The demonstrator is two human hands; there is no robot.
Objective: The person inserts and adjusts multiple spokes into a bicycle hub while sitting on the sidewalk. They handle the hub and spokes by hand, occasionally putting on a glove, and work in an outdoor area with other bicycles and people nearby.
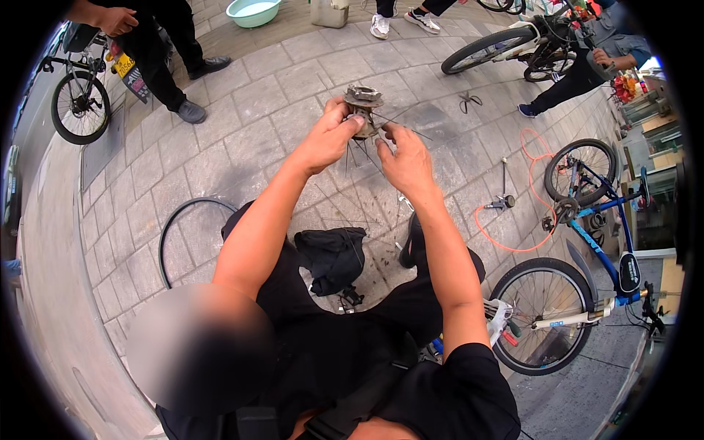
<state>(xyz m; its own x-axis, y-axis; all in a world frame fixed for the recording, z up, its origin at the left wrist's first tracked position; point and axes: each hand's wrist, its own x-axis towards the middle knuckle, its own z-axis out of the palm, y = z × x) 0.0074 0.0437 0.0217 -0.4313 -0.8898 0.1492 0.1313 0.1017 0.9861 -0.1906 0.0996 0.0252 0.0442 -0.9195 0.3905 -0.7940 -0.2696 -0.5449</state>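
Out in front of me, my left hand (328, 139) is closed around a dirty bicycle wheel hub (364, 97) with a wide flange on top. Thin metal spokes (407, 127) stick out from the hub, some sideways and some hanging down. Just right of it, my right hand (405, 158) has thumb and forefinger pinched together at a spoke close to the hub; the exact grip is partly hidden. A black cloth or bag (331, 257) lies between my legs. Loose spokes (348, 221) and dark specks of dirt are on the paving beyond it.
At my left lies a black hoop (163, 235), partly behind my leg. On the right are a floor pump (503, 202), its orange hose (478, 220) and a blue bicycle (605, 249). Farther off are a scissor-like tool (470, 100), a green basin (253, 15) and standing people (165, 66).
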